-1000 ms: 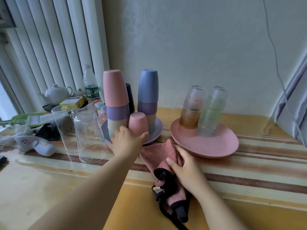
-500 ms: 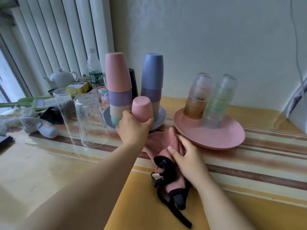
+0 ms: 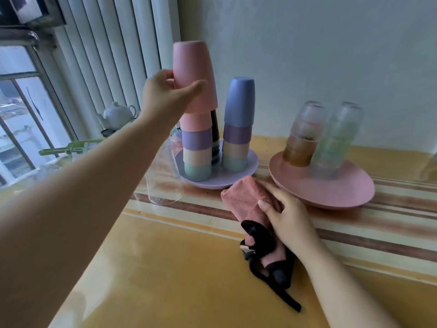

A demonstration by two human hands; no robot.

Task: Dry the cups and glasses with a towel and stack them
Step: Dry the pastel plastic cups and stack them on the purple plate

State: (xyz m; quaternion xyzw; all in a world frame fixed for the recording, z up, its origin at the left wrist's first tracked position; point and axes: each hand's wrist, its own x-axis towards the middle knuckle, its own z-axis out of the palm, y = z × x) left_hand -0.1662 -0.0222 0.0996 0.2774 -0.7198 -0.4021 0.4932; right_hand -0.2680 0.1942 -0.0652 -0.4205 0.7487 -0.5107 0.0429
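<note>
While the left hand (image 3: 165,95) is curling its thumb and fingers round the tall pink cup (image 3: 194,76) at the top of the nearer stack, the lavender plate (image 3: 246,172) is carrying two columns of upside-down, matte plastic cups. Beneath the gripped cup, on the plate's left side, a second pink cup (image 3: 195,123) is sitting over a purple cup (image 3: 196,140), a cream cup (image 3: 197,156) and a mint cup (image 3: 198,171). On the plate's right side, a blue cup (image 3: 239,101) is topping a stack of mauve, cream and mint ones (all smooth, tapering and round-bottomed). A dark cup (image 3: 214,129) is showing between the two columns, toward the plate's back.

Right of the lavender plate, a shallow pink plate (image 3: 331,195) is holding two stacks of frosted, textured glasses, the amber-tinted stack (image 3: 303,133) leaning slightly and the greenish stack (image 3: 335,140) just beside it. Left of the lavender plate, a clear inverted glass (image 3: 164,176) is standing on the glossy yellow surface (image 3: 177,268), partly behind the left forearm.

In front of the lavender plate, the right hand (image 3: 287,221) is resting on the fluffy pink towel (image 3: 250,202), fingers loosely bent over it and thumb pressing its top; the towel is lying rolled on the surface, its black trim and strap trailing away from the plate.
</note>
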